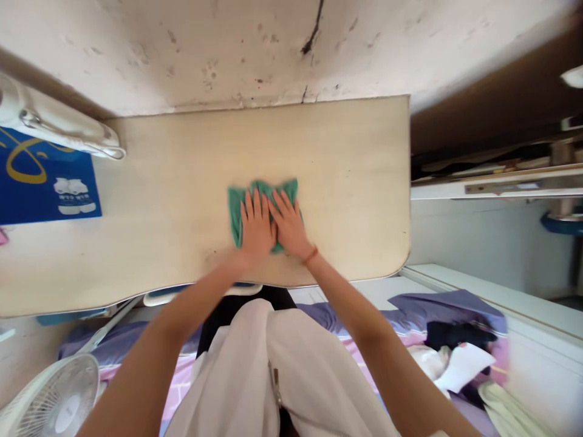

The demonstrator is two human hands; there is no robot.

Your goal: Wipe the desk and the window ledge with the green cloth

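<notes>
A green cloth (pixel 237 209) lies flat on the pale wooden desk top (pixel 346 182), a little right of its middle. My left hand (pixel 255 227) and my right hand (pixel 288 223) rest side by side on the cloth, palms down, fingers stretched out and pointing at the wall. Both hands press on the cloth and cover most of it; only its left edge and far corners show. A red band circles my right wrist.
A blue box (pixel 45 182) and a white bundle (pixel 59 127) sit at the desk's left end. A stained wall runs behind the desk. A white fan (pixel 54 397) stands lower left. Bedding with clothes and paper (pixel 455 352) lies lower right, shelves further right.
</notes>
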